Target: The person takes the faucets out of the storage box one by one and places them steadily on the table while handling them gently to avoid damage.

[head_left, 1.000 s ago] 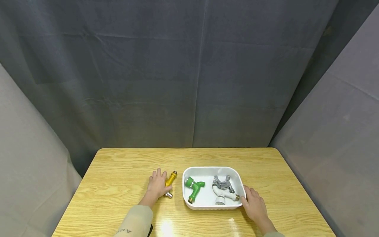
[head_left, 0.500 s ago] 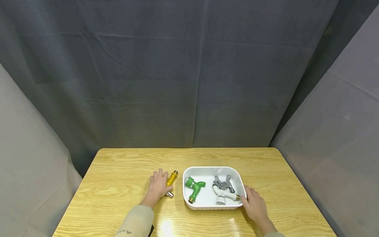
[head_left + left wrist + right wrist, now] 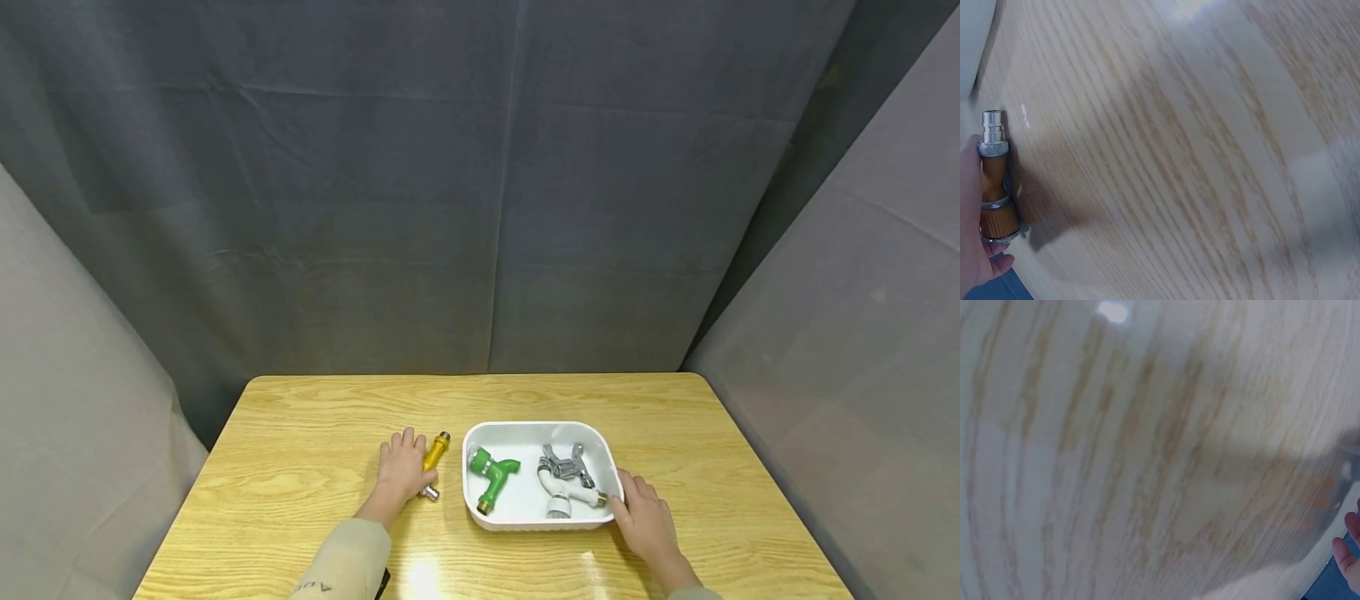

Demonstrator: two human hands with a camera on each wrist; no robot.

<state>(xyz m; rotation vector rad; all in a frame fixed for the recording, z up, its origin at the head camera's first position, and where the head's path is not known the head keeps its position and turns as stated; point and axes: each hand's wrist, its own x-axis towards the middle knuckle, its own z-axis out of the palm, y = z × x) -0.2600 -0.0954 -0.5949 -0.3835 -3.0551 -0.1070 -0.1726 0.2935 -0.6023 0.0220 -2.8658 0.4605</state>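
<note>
My left hand (image 3: 402, 471) lies over a yellow tap (image 3: 435, 451) on the table and grips it, thumb on the near right side. In the left wrist view the tap's silver nozzle (image 3: 993, 127) sticks out past the hand, and fingertips (image 3: 1002, 265) curl at its other end. To the right stands a white plastic tray (image 3: 525, 523). It holds a green tap (image 3: 497, 477), a white tap (image 3: 570, 492) and a grey tap (image 3: 567, 463). My right hand (image 3: 647, 521) rests against the tray's right front corner, thumb at the rim, other fingers loosely extended outside.
All this is on a light wood-grain table (image 3: 315, 417) with rounded far corners. A dark grey curtain (image 3: 375, 208) hangs behind it. Pale cloth panels (image 3: 862, 333) flank both sides.
The left hand has shifted very slightly to the right with the yellow tap. My right hand and the tray look unchanged.
</note>
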